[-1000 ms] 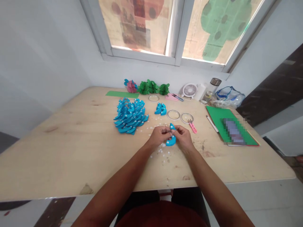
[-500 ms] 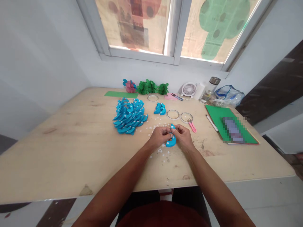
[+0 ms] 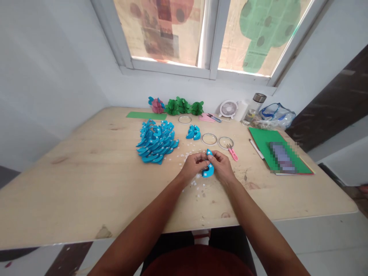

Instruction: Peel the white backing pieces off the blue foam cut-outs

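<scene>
From where I stand, I can't read a word anywhere: the papers over the window [image 3: 214, 42] carry print, most visibly on the green shape [image 3: 254, 51] at the right, but it is too faint and small to make out, and the flat thing [image 3: 283, 157] on the green sheet [image 3: 263, 140] is blurred over. The table [image 3: 86, 184] is pale wood with knots and stains, pushed against a white wall [image 3: 184, 90] beneath that window. At its near middle, the left hand [image 3: 194, 166] and right hand [image 3: 222, 165] are closed together, fingertips pinching a curved blue piece [image 3: 208, 171] with small white squares on it; its lower end shows below the fingers. White scraps [image 3: 193, 183] lie scattered around the left hand. Farther left sits a big heap of blue pieces [image 3: 156, 143], and beyond the hands a smaller blue cluster [image 3: 193, 132]. Right of that cluster lie two thin rings [image 3: 209, 144], with pink-handled snips [image 3: 234, 154] by the right one. Along the far edge stand green paper shapes [image 3: 182, 105], a pink and blue one [image 3: 157, 105], a white fan [image 3: 228, 109], a clear bottle [image 3: 253, 105] and a clear bag [image 3: 278, 115] with blue trim. A pen [image 3: 256, 149] lies just left of the green sheet.
</scene>
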A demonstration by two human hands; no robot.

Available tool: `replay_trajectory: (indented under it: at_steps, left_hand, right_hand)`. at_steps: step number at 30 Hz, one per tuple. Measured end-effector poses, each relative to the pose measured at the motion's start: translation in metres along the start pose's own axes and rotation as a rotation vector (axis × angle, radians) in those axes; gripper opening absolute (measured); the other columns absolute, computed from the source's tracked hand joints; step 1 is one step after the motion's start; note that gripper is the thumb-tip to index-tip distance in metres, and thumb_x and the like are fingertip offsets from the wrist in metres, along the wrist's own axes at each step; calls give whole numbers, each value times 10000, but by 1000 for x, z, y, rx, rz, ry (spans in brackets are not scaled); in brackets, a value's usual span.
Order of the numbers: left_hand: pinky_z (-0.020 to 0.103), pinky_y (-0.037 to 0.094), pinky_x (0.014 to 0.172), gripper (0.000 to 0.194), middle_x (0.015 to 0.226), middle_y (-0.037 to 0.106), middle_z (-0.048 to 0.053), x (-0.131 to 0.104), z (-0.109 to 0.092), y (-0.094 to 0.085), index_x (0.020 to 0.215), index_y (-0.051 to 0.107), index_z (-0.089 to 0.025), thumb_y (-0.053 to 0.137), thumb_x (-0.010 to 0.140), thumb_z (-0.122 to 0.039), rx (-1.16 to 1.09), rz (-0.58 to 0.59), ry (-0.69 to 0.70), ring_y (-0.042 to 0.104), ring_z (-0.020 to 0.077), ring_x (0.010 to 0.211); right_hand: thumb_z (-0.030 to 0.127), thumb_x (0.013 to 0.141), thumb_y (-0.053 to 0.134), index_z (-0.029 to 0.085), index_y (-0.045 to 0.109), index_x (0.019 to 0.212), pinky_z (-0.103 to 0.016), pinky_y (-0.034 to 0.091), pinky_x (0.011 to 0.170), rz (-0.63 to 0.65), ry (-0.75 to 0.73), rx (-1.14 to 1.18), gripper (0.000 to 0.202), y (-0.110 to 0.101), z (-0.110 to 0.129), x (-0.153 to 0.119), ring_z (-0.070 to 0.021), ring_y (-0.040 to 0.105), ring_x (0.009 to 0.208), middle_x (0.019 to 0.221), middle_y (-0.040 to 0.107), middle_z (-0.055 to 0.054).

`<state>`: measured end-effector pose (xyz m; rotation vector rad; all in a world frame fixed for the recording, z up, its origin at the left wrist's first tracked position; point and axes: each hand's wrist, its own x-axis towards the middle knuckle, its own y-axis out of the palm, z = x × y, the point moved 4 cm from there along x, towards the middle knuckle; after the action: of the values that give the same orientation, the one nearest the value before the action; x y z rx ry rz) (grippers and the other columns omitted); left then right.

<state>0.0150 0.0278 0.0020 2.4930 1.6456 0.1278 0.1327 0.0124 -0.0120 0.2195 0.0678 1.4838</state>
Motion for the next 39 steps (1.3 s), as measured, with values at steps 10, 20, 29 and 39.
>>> replay_trajectory:
  at_steps: [10, 20, 29, 39]
  left_hand:
    - [196, 387, 463, 93, 539, 590, -15, 1, -3, -2, 639, 642, -135, 649, 594, -216, 75, -50, 28, 496, 87, 470]
    - [194, 389, 488, 46, 541, 580, -20, 3, 0, 1, 625, 616, -140, 599, 630, -182, 159, 31, 134, 504, 91, 499]
    - [194, 397, 515, 55, 580, 602, -16, 4, 2, 2, 644, 628, -149, 574, 639, -153, 255, 12, 185, 520, 96, 537]
    - [184, 395, 486, 34, 536, 580, -32, 2, 1, 3, 606, 616, -153, 583, 610, -144, 211, -34, 126, 508, 82, 488]
  right_hand:
    - [377, 678, 683, 185, 662, 813, -238, 426, 591, -28, 65, 53, 236, 2, 1, 0, -125, 559, 619, 724, 656, 1]
    - [392, 687, 652, 165, 638, 750, -258, 423, 559, -120, -16, 2, 236, -5, -9, 4, -128, 539, 559, 644, 619, 3]
    - [376, 669, 660, 167, 602, 670, -227, 365, 505, -150, 57, 46, 218, -4, -7, 1, -98, 465, 509, 577, 555, 28]
    - [454, 722, 606, 168, 597, 668, -231, 359, 533, -114, -45, -35, 291, -7, 2, 4, -102, 450, 534, 562, 514, 33]
